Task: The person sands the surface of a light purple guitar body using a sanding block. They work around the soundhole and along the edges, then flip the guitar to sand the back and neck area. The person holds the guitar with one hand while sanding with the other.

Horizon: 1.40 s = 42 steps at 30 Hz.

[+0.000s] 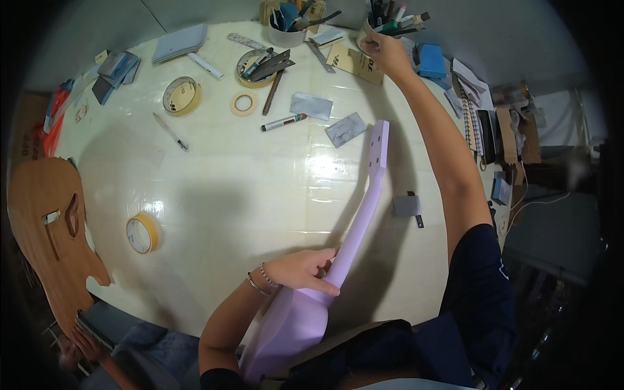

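Note:
A lilac ukulele (296,318) without strings lies slantwise against my body, its headstock (378,146) pointing away to the upper right. My left hand (302,272), with bracelets at the wrist, grips it where the neck meets the body. The thumb lies across the top, and the other fingers are partly hidden behind the neck. My right arm is stretched to the far side of the table. There my right hand (389,55) has its fingers curled against a cup (366,32) full of pens and markers; the fingertips are partly hidden.
Tape rolls (182,96), sanding pieces (346,129), a marker (283,123) and a knife (170,132) lie about the table (260,175). A second tool cup (286,36) stands at the back. Left, a wooden guitar body (49,227) lies near another person's hands (84,343).

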### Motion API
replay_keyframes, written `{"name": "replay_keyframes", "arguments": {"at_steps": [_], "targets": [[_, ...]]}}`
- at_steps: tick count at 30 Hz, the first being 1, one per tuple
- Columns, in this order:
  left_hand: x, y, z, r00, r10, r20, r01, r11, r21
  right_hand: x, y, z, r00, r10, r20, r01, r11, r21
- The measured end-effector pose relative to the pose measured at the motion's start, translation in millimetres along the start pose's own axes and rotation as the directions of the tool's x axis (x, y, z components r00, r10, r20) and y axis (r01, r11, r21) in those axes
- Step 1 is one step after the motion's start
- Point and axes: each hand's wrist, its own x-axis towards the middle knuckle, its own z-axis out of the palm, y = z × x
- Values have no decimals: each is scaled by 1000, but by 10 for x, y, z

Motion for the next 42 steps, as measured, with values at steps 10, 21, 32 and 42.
{"name": "replay_keyframes", "arguments": {"at_steps": [10, 21, 32, 42], "targets": [[-13, -31, 12, 1000, 17, -20, -18, 1000, -19, 57, -321, 380, 939, -328, 101, 336, 819, -465], [-6, -122, 45, 997, 27, -79, -30, 999, -37, -1492, -787, -693, 857, 252, 450, -481, 78, 873], [-213, 754, 542, 527, 532, -663, -269, 844, 463, -3141, -1533, -1166, 923, 37, 383, -383, 177, 907], [-209, 164, 289, 834, 96, -543, 80, 954, 290, -3903, -1371, -991, 860, 158, 485, -500, 454, 738]]}}
